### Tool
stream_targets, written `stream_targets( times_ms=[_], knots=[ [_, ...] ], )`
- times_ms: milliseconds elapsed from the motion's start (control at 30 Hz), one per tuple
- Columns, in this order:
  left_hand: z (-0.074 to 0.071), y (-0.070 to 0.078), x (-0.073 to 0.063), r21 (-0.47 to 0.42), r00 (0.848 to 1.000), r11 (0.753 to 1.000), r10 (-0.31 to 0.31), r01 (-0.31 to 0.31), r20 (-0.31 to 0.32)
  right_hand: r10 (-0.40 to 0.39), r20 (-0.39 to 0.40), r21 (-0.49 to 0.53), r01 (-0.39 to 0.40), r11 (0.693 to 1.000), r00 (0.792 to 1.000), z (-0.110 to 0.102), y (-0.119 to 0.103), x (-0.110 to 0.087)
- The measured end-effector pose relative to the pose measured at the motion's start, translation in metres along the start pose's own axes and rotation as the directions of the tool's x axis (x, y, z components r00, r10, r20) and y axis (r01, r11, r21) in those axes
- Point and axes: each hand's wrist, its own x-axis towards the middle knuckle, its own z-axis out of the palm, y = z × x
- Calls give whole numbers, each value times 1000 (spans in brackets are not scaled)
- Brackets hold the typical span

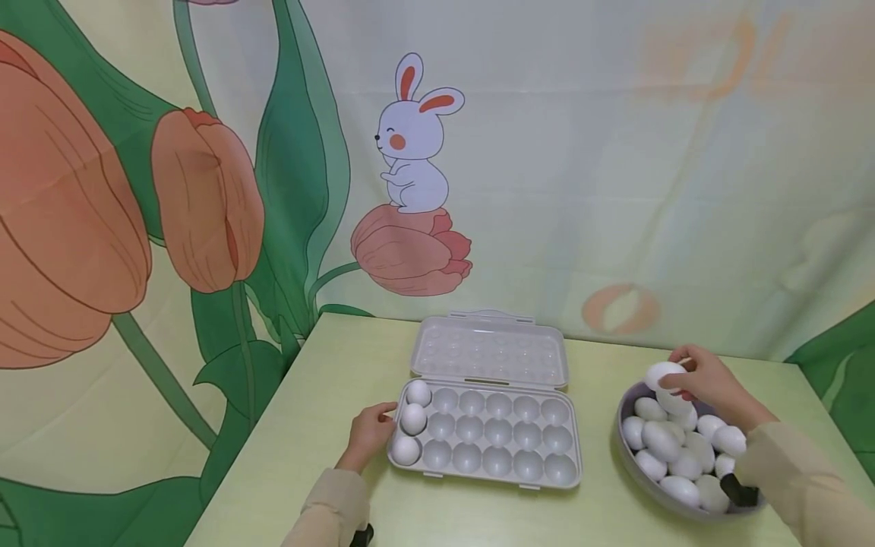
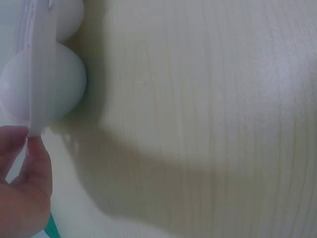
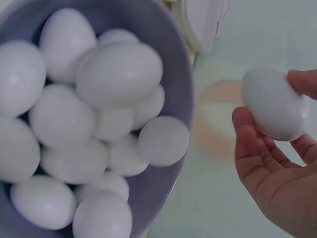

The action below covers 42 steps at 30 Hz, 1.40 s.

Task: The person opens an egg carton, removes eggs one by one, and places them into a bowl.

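Between thumb and fingers my right hand (image 1: 711,384) holds a white egg (image 3: 274,103), up over the far rim of a grey bowl (image 1: 639,475) full of white eggs (image 3: 119,74). My left hand (image 1: 371,434) pinches the left edge of a grey plastic egg tray (image 1: 502,480), thumb and fingertips on its rim in the left wrist view. Three eggs (image 1: 413,418) sit in the tray's leftmost column; the other hollows show bare. The tray's clear lid (image 1: 488,353) lies folded back behind it.
The tray and bowl stand apart on a pale wood-grain table (image 1: 273,486), bowl at the right. Behind the table's far edge hangs a cloth backdrop (image 1: 547,190) printed with tulips and a rabbit.
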Motion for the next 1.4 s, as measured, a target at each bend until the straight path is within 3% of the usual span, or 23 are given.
stream_targets(
  times_ms=[367,733,833,933,967,1033,1067,1100,1233,1400],
  knots=[
    [0,2,-1,-9,1000,1000,-6,6,-3,103,33,-133,-98,986,994,-7,29,-12],
    [-1,3,-2,-20,1000,1000,-13,13,1,65,-64,-321,-82,944,996,2,40,-19],
    [6,-9,5,-45,1000,999,-16,16,1,64,-68,-336,-83,938,996,3,40,-21],
    [21,-38,20,-81,999,996,46,-48,-18,71,-65,-349,-90,933,995,5,40,-23],
    [27,-50,26,-86,995,992,91,-94,-34,74,-65,-351,-92,932,995,6,40,-23],
    [29,-53,28,-84,996,993,84,-86,-28,76,-65,-360,-95,928,995,7,41,-24],
    [28,-52,27,-81,995,992,95,-98,-32,80,-65,-362,-98,927,995,8,42,-24],
    [23,-42,22,-77,998,995,55,-57,-18,84,-63,-364,-102,926,994,8,42,-24],
    [7,-12,7,-53,1000,999,6,-6,-5,96,-58,-376,-111,920,994,9,44,-23],
    [0,3,-2,-7,1000,1000,-3,3,-1,98,-53,-420,-111,901,994,10,47,-23]
  ],
)
